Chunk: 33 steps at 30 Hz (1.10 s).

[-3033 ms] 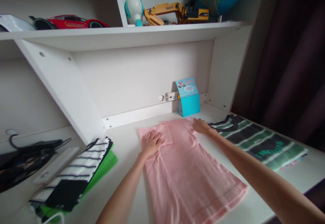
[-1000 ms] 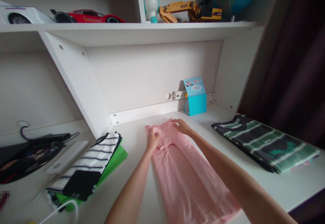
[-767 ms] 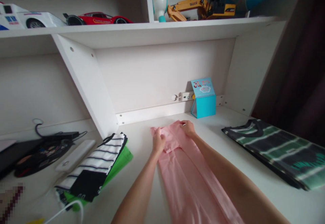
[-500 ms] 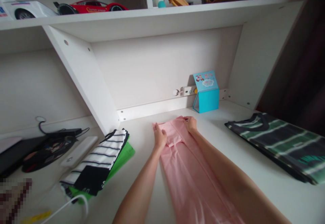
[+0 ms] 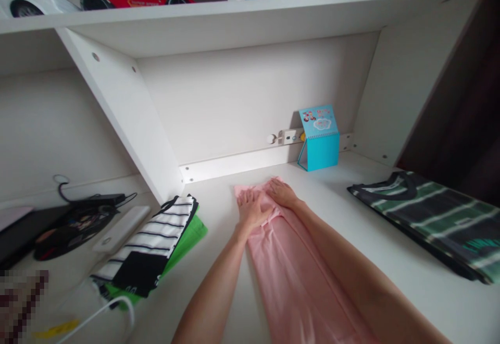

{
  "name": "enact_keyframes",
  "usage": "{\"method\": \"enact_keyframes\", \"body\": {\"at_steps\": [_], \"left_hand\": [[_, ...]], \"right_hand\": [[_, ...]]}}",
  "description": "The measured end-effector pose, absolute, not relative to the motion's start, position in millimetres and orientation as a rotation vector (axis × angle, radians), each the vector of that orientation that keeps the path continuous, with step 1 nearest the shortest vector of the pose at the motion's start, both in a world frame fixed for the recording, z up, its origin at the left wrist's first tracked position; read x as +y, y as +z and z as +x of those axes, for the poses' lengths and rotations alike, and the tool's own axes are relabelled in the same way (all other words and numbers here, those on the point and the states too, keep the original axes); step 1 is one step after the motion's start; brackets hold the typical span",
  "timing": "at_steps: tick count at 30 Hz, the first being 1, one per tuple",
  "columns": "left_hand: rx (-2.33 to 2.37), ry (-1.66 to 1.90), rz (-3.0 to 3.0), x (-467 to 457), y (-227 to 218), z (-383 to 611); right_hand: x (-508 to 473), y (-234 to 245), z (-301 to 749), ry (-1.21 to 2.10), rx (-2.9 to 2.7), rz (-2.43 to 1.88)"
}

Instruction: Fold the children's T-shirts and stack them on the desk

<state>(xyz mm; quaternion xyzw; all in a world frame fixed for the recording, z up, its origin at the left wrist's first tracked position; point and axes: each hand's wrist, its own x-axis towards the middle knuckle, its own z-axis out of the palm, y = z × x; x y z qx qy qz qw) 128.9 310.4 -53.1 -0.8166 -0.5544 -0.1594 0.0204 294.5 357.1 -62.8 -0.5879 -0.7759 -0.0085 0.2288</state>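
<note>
A pink garment (image 5: 289, 276) lies lengthwise on the white desk, its far end folded over in a short flap. My left hand (image 5: 252, 209) rests flat on the left part of that flap, fingers spread. On the flap's far right corner my right hand (image 5: 283, 193) lies palm down with its fingers stretched out. Both palms press on the cloth, and neither hand grips it. The near end of the garment runs out of the bottom of the view, partly behind my right forearm.
Left of the garment, a striped folded shirt (image 5: 160, 234) lies on a green cloth (image 5: 191, 234). A folded green-and-black striped shirt (image 5: 433, 219) lies at the right. A blue desk calendar (image 5: 322, 149) stands at the back near a power strip (image 5: 290, 137). Above is a shelf (image 5: 250, 13) with toy vehicles.
My hands have gone from pinching the flap's edges to lying flat on it with fingers stretched. The left hand has moved slightly inward. The view has tilted down a little.
</note>
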Motion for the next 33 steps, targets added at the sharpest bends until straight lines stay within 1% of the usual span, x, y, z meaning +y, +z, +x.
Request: {"method": "enact_keyframes", "body": {"at_steps": [3,6,11,14,21,24,30,33], "left_hand": [[-1.742,-0.472,-2.509,314.8,-57.7,126.1],[-1.734,-0.541,-2.526,317.4,-61.5,123.9],[-1.77,-0.648,-2.556,316.3,-60.1,123.8],[-1.792,-0.64,-2.559,314.3,-56.2,124.4],[-1.801,-0.612,-2.56,311.1,-52.1,126.9],[-1.777,-0.605,-2.585,310.1,-51.2,127.3],[-1.565,-0.69,-2.728,293.8,-27.8,130.9],[-1.515,-0.561,-2.917,269.2,-14.1,134.0]], "right_hand": [[355.7,-65.7,292.1,0.006,-2.178,-1.677],[351.7,-60.5,292.4,0.035,-2.209,-1.707],[316.4,-47.3,302.2,0.113,-2.323,-1.635],[267.1,-41.3,315.7,0.161,-2.414,-1.557],[109.4,-31.6,339.5,0.212,-2.549,-1.307],[68.2,-34.6,345.8,0.207,-2.57,-1.249],[53.7,-38.0,349.8,0.173,-2.524,-1.325],[54.0,-35.4,349.1,0.165,-2.531,-1.304]]}}
